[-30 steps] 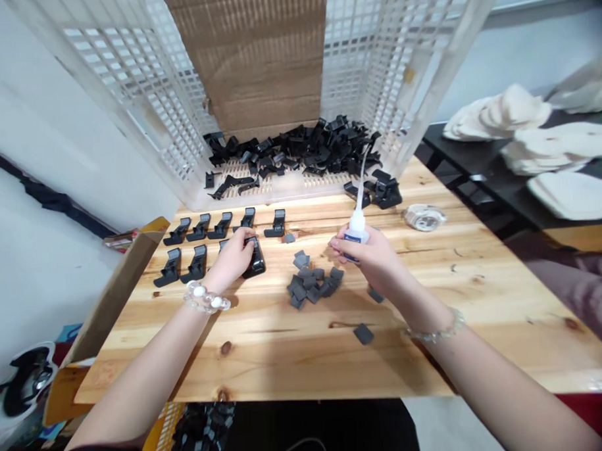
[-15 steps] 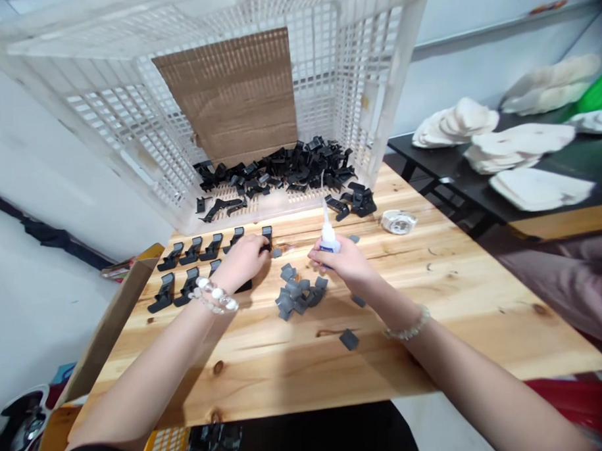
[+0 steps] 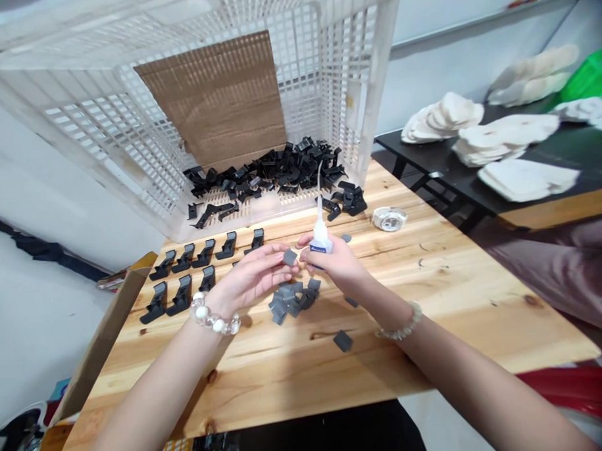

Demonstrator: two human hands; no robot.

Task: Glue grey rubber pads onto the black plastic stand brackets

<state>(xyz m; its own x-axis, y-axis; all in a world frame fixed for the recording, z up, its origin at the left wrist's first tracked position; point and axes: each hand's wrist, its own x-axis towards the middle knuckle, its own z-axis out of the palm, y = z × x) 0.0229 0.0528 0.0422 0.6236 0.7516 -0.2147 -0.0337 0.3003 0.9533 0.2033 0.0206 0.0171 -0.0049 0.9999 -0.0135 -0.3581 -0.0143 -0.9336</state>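
My left hand [image 3: 248,278] is raised over the wooden table [image 3: 432,300], pinching a small grey square pad [image 3: 289,257] at its fingertips. My right hand [image 3: 334,262] grips a white glue bottle [image 3: 321,241] with a blue label and a long thin nozzle pointing up. The two hands nearly meet above a heap of grey pads [image 3: 290,301]. Two rows of black plastic clips [image 3: 194,272] stand to the left of my left hand, which hides part of the back row.
A white plastic crate [image 3: 99,107] lies on its side at the table's back, holding a heap of black clips. A wristwatch [image 3: 389,218] lies on the table at right. A cardboard box [image 3: 100,344] stands along the left edge, and a black table [image 3: 426,145] holding white foam pieces stands at right.
My left hand has left the black clip in the row and moved right, now lifting a grey pad. The right hand stays near, still gripping the bottle. The view has tilted slightly.
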